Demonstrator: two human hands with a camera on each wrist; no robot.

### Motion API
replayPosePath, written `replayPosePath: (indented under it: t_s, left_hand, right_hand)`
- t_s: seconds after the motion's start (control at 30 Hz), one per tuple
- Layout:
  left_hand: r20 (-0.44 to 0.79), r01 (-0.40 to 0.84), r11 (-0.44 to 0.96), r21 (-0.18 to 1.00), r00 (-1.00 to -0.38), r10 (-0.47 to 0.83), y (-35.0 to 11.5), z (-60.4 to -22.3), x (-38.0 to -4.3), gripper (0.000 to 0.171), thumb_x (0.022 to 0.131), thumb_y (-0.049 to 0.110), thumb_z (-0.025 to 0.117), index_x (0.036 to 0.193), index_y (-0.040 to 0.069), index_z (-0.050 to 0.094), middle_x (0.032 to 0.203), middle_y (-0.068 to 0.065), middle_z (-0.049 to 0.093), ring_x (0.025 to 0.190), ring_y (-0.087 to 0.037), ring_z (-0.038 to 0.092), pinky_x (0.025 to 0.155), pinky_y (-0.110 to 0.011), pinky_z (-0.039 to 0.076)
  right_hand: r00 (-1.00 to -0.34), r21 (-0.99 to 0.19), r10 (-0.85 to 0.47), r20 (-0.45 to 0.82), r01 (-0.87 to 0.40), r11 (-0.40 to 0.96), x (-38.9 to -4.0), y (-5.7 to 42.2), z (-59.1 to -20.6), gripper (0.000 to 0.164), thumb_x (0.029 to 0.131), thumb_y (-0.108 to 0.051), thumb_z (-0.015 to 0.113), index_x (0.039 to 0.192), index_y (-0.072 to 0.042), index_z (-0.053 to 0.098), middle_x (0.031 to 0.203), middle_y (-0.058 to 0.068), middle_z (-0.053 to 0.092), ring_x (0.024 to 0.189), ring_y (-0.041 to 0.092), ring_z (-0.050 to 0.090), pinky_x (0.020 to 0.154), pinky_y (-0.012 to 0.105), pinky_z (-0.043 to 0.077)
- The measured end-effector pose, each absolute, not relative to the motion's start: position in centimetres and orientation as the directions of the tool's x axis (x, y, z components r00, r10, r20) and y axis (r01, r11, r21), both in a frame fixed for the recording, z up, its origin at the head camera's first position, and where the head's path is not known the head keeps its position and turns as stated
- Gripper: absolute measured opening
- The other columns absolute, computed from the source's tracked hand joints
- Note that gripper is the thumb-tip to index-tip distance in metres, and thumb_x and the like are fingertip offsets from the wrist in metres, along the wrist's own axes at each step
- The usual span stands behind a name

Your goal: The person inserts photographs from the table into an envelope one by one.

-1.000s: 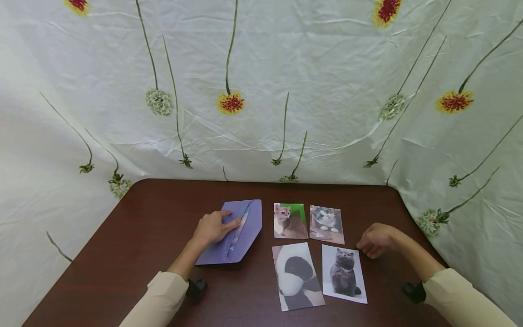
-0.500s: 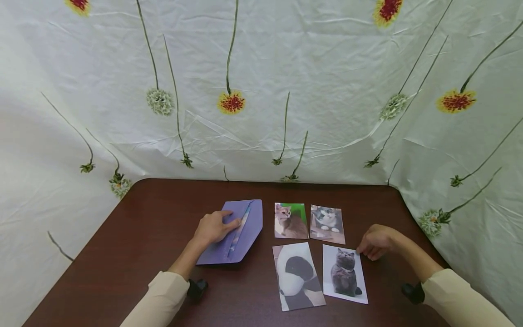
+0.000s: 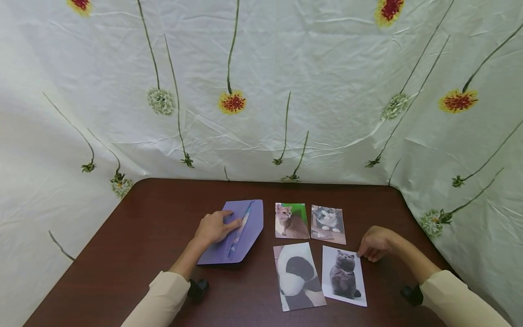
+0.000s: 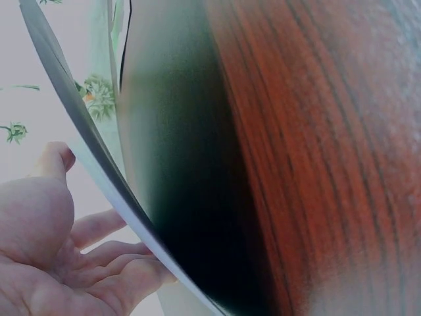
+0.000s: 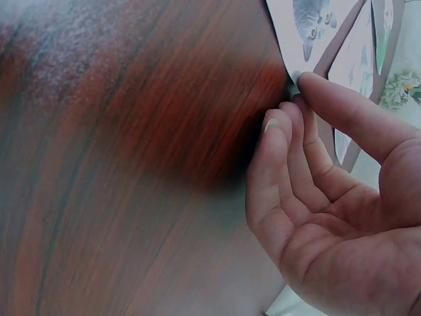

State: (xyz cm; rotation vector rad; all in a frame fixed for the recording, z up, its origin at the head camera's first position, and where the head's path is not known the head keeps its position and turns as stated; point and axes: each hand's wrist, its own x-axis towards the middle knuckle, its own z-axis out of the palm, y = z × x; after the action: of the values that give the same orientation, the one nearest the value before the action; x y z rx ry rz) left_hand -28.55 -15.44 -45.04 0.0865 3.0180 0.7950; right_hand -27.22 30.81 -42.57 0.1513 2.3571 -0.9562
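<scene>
A purple envelope [image 3: 254, 229] lies on the left part of the table, its flap unfolded to the right and a strip of a coloured card [image 3: 234, 245] showing in its slot. My left hand [image 3: 211, 229] rests on top of it, thumb and fingers spread; in the left wrist view the envelope's edge [image 4: 108, 164] stands up off the tabletop. With thumb and fingertips my right hand [image 3: 377, 244] pinches the top right corner of a photo of a grey cat [image 3: 344, 276]. Seen from the right wrist, that photo's corner [image 5: 284, 43] sits under the thumb, slightly lifted.
Beside the grey cat photo lies a larger photo of a black-and-white plush [image 3: 295, 284]. Behind them are a brown cat photo [image 3: 292, 222] and a tabby-and-white cat photo [image 3: 328, 225]. A flowered white cloth [image 3: 261, 150] hangs around the dark wooden table [image 3: 163, 213].
My right hand has come slightly nearer and closed on the corner of the grey cat photo, which has shifted a little toward me. The left hand stays on the envelope.
</scene>
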Motion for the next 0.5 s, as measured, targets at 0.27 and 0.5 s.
replayPosePath:
  t_s: [0.27,0.5]
  left_hand:
    - [-0.011,0.050,0.870,0.490,-0.998,0.063,-15.41,-44.84,-28.57,0.060,0.097,0.046,0.063,0.140,0.005,0.061,0.140,-0.025,0.060,0.130,-0.046,0.056,0.103,-0.059,0.047]
    - [-0.026,0.041,0.872,0.488,-0.998,0.062,-15.46,-44.72,-28.56,0.060,0.097,0.047,0.062,0.141,0.005,0.060,0.141,-0.025,0.059,0.131,-0.046,0.055,0.103,-0.059,0.046]
  right_hand:
    - [-0.801,-0.620,-0.137,-0.583,0.329,0.712,-27.37,31.11,-42.04,0.011,0.084,-0.009,0.072,0.078,0.000,0.069,0.068,0.005,0.061,0.061,0.015,0.060,0.061,0.028,0.056]
    - [-0.774,-0.645,-0.161,-0.612,0.371,0.668,-27.59,31.19,-41.85,0.020,0.091,-0.008,0.061,0.094,0.010,0.068,0.080,0.015,0.067,0.068,0.021,0.069,0.069,0.034,0.061]
